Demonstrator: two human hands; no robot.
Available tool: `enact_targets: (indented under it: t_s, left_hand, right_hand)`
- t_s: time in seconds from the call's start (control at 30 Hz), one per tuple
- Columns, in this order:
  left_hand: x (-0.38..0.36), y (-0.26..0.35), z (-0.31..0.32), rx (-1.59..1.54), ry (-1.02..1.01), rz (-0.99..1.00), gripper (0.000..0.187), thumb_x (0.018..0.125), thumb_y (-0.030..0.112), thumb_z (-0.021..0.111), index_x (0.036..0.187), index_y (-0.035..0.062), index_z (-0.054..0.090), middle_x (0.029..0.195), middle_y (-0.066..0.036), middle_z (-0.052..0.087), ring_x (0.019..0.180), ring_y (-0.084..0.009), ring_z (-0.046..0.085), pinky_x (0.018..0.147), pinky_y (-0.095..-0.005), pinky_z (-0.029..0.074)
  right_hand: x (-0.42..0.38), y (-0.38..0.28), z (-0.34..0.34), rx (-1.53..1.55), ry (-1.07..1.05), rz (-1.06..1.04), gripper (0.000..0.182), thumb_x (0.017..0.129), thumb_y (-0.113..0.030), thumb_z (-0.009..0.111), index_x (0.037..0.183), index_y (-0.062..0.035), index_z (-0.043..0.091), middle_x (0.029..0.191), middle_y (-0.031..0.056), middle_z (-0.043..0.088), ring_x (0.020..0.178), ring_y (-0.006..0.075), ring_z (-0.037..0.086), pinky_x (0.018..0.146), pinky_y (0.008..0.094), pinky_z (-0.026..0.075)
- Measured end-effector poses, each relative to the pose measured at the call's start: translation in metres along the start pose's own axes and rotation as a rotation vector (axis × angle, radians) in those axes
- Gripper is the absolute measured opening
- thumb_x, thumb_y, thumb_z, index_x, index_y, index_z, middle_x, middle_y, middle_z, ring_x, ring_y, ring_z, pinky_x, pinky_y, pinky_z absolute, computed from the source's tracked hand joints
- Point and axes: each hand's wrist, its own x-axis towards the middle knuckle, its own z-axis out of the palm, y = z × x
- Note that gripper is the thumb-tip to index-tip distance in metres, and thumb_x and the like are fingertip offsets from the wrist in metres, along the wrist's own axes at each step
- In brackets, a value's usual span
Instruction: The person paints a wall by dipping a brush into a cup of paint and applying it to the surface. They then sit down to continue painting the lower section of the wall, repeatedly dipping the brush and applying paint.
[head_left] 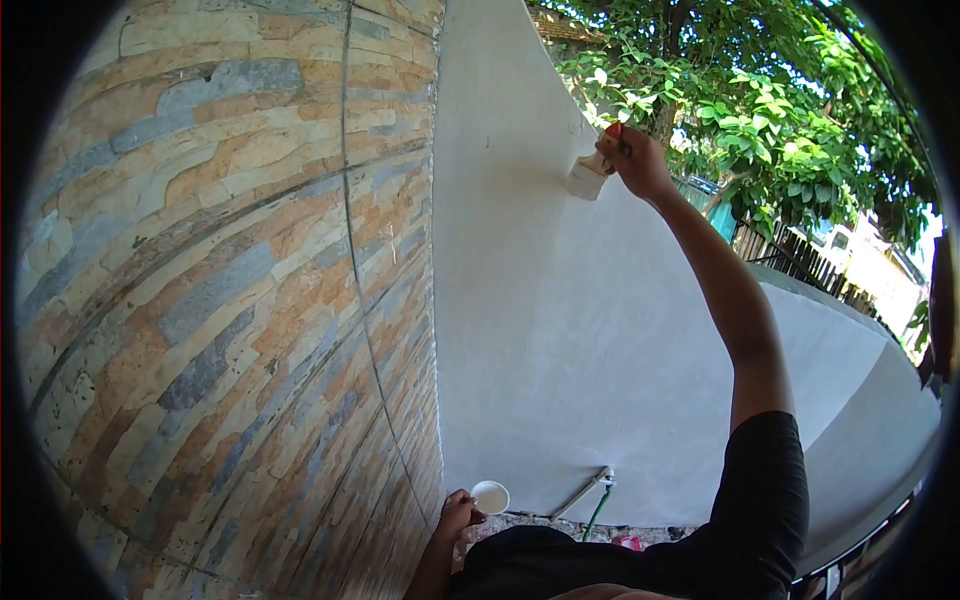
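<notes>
My right hand is closed around a red-handled paintbrush whose bristles press the white wall near its curved top edge, with bare plaster open below and to the right. My left hand grips a small white cup low down, just beside the stone-clad pillar where it meets the wall. I can read no writing on anything.

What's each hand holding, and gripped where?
Right hand holds a paintbrush by its handle, bristles against the white wall. Left hand holds a small white cup at its side.
</notes>
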Motion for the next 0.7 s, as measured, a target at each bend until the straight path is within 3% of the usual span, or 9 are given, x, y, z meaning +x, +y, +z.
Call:
enact_targets:
  t_s: [0.3,0.47,0.57,0.7]
  left_hand:
    - [0.005,-0.005,-0.007,0.003,0.001,-0.026,0.008,0.089,0.008,0.051,0.085,0.0069,0.045,0.069,-0.009,0.054,0.056,-0.0218,0.063,0.053,-0.0373,0.057]
    - [0.003,-0.002,-0.007,0.028,-0.001,-0.028,0.007,0.089,0.009,0.052,0.085,0.007,0.046,0.068,-0.008,0.054,0.055,-0.0218,0.063,0.052,-0.0374,0.057]
    - [0.003,0.004,-0.006,0.027,0.031,-0.07,0.004,0.086,0.007,0.051,0.084,0.004,0.05,0.071,-0.012,0.057,0.061,-0.0243,0.063,0.061,-0.0391,0.058]
    - [0.01,-0.006,-0.008,0.012,0.016,-0.044,0.005,0.087,0.008,0.051,0.085,0.0038,0.049,0.072,-0.012,0.057,0.061,-0.0242,0.063,0.06,-0.0381,0.058]
  right_hand:
    - [0.106,-0.021,-0.039,0.044,0.154,-0.132,0.022,0.086,-0.021,0.063,0.093,0.0001,0.062,0.068,0.0077,0.064,0.06,0.0124,0.064,0.055,0.0267,0.052]
    - [0.114,-0.008,-0.032,0.016,0.115,-0.034,0.025,0.084,-0.024,0.064,0.093,-0.0011,0.063,0.068,0.0087,0.065,0.059,0.0148,0.065,0.055,0.029,0.054]
    - [0.111,-0.016,-0.033,-0.038,0.174,0.013,0.025,0.084,-0.024,0.064,0.093,-0.0013,0.063,0.069,0.0085,0.065,0.059,0.0154,0.066,0.055,0.0296,0.054]
    - [0.114,-0.022,-0.037,0.072,0.195,-0.035,0.027,0.084,-0.025,0.064,0.093,-0.0001,0.062,0.069,0.0109,0.065,0.059,0.0163,0.066,0.055,0.0303,0.054]
